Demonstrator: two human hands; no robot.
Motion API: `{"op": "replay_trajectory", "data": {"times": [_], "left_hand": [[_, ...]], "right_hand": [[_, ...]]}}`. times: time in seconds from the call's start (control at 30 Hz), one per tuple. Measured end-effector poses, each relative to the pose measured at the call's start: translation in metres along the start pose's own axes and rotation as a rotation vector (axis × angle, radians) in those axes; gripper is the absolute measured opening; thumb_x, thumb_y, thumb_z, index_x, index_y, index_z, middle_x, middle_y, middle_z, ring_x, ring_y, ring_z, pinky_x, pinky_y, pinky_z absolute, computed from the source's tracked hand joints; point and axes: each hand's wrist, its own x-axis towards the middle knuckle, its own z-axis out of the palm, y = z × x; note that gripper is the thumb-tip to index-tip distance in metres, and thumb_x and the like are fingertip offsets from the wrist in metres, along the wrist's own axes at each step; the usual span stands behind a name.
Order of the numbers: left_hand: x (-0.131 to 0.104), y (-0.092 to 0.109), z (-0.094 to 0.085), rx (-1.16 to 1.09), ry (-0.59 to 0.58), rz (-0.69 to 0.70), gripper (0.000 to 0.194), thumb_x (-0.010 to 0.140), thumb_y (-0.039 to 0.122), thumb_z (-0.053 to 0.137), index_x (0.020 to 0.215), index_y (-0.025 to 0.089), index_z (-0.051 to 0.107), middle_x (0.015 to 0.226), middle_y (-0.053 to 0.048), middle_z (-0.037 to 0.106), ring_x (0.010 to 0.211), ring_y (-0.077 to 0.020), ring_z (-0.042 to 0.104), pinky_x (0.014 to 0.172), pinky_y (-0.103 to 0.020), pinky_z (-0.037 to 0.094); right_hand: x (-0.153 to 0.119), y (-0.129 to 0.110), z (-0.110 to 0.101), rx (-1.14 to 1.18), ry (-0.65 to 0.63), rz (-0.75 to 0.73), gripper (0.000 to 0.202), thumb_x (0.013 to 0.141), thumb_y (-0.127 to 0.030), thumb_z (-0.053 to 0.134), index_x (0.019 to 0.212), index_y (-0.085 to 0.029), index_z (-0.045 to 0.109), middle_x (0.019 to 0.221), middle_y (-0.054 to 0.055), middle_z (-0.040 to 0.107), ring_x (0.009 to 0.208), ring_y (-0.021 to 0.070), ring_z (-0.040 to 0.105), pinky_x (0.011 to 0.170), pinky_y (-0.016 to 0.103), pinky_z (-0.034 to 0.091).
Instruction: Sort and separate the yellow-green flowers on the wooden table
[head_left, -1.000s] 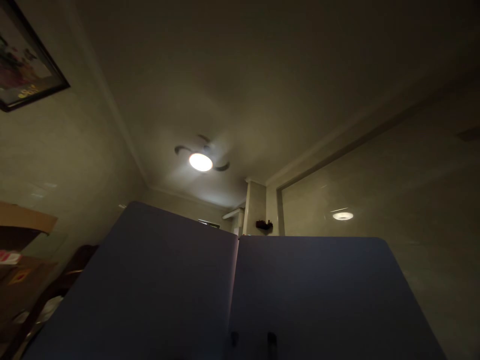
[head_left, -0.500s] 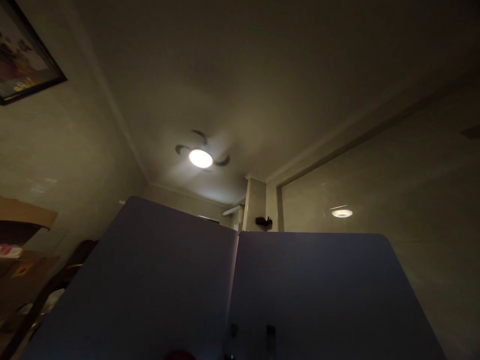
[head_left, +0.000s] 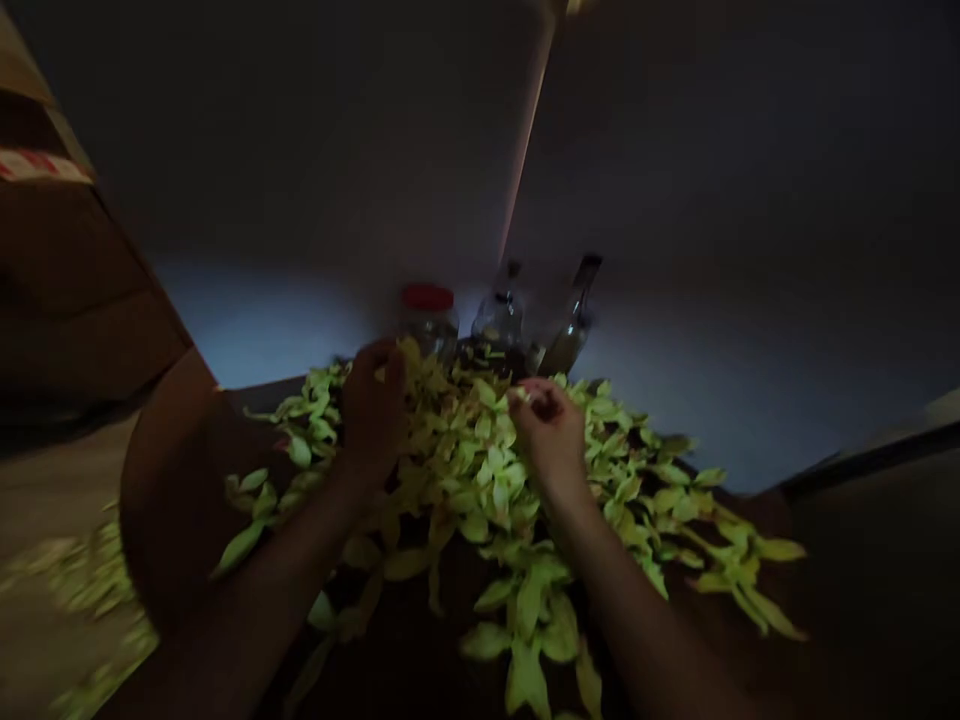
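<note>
Dimly lit | grey panels [head_left: 300, 150] behind brown tbl [head_left: 169, 500] | leafy heap [head_left: 499, 475] atop | L hand [head_left: 375, 400], R hand [head_left: 553, 435] curled, grip unclear

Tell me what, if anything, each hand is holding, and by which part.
The right hand seems to pinch something small and pale, too blurred to tell by which part. Whether the left hand holds any nearby greenery cannot be told.

Jar [head_left: 429, 322] and bottles [head_left: 573, 335] behind leafy pile [head_left: 495, 475]
</note>
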Motion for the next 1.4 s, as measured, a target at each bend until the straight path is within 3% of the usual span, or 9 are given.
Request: {"op": "replay_trajectory", "data": {"times": [0.1,0.17,0.23,0.43,0.57,0.93,1.13,1.3,1.4], "left_hand": [[-0.013,-0.004,-0.006,0.172,-0.098,0.252,0.026,0.092,0.034,0.072,0.114,0.022,0.067,0.121,-0.007,0.068,0.116,-0.0258,0.060,0.108,-0.043,0.043],[-0.016,0.003,-0.001,0.224,-0.288,0.539,0.014,0.095,0.034,0.071,0.105,0.024,0.070,0.109,-0.003,0.073,0.107,-0.0240,0.065,0.101,-0.040,0.045],[-0.021,0.009,0.005,0.218,-0.429,0.619,0.012,0.096,0.036,0.070,0.097,0.024,0.071,0.098,-0.001,0.076,0.097,-0.0218,0.067,0.094,-0.037,0.046],[-0.031,0.003,0.012,0.283,-0.552,0.278,0.030,0.091,0.051,0.072,0.086,0.022,0.074,0.089,-0.001,0.076,0.085,-0.0190,0.068,0.081,-0.028,0.049],[-0.026,0.000,0.011,0.228,-0.592,0.203,0.019,0.093,0.040,0.072,0.094,0.023,0.078,0.093,0.000,0.077,0.080,-0.0156,0.068,0.078,-0.024,0.050],[-0.024,0.005,0.008,0.208,-0.604,0.364,0.018,0.097,0.033,0.068,0.105,0.020,0.078,0.091,-0.002,0.076,0.079,-0.0147,0.068,0.078,-0.024,0.048],[-0.019,0.007,0.006,0.113,-0.643,0.231,0.025,0.087,0.049,0.077,0.088,0.024,0.080,0.089,0.000,0.077,0.078,-0.0156,0.069,0.073,-0.025,0.052],[-0.014,0.004,0.003,0.089,-0.666,0.136,0.012,0.087,0.036,0.079,0.089,0.024,0.081,0.089,0.000,0.078,0.080,-0.0169,0.071,0.074,-0.025,0.053],[-0.014,0.005,0.002,0.113,-0.692,0.180,0.017,0.091,0.037,0.073,0.096,0.023,0.080,0.092,-0.001,0.078,0.083,-0.0165,0.071,0.073,-0.022,0.052]], "right_hand": [[0.002,0.012,-0.001,0.115,-0.017,0.023,0.027,0.075,-0.037,0.080,0.093,-0.022,0.067,0.077,-0.002,0.065,0.070,0.0132,0.061,0.065,0.027,0.050],[-0.001,0.001,0.000,0.119,-0.070,0.030,0.026,0.074,-0.037,0.082,0.091,-0.021,0.069,0.077,-0.001,0.070,0.069,0.0137,0.065,0.067,0.027,0.053],[-0.005,-0.013,0.002,0.119,-0.126,0.023,0.020,0.078,-0.034,0.079,0.090,-0.020,0.072,0.077,0.000,0.073,0.070,0.0149,0.068,0.065,0.028,0.055],[-0.015,-0.028,0.010,0.064,-0.172,0.013,0.007,0.080,-0.026,0.076,0.086,-0.022,0.077,0.078,-0.001,0.076,0.079,0.0185,0.073,0.066,0.029,0.058],[-0.014,-0.025,0.009,0.116,-0.181,0.068,0.010,0.078,-0.024,0.075,0.089,-0.022,0.076,0.079,-0.001,0.077,0.077,0.0186,0.074,0.066,0.029,0.060],[-0.011,-0.018,0.007,0.245,-0.194,0.139,0.018,0.075,-0.026,0.079,0.093,-0.022,0.076,0.081,-0.002,0.077,0.079,0.0182,0.075,0.068,0.030,0.063],[-0.013,-0.024,0.008,0.194,-0.182,0.118,0.016,0.072,-0.019,0.079,0.087,-0.023,0.078,0.073,-0.003,0.076,0.072,0.0179,0.073,0.067,0.032,0.063],[-0.013,-0.022,0.010,0.234,-0.201,0.167,0.016,0.074,-0.022,0.079,0.090,-0.024,0.076,0.073,-0.003,0.075,0.072,0.0179,0.074,0.066,0.032,0.064],[-0.012,-0.018,0.009,0.236,-0.209,0.188,0.019,0.075,-0.025,0.079,0.093,-0.023,0.076,0.081,-0.002,0.077,0.080,0.0192,0.076,0.070,0.032,0.066]]}}
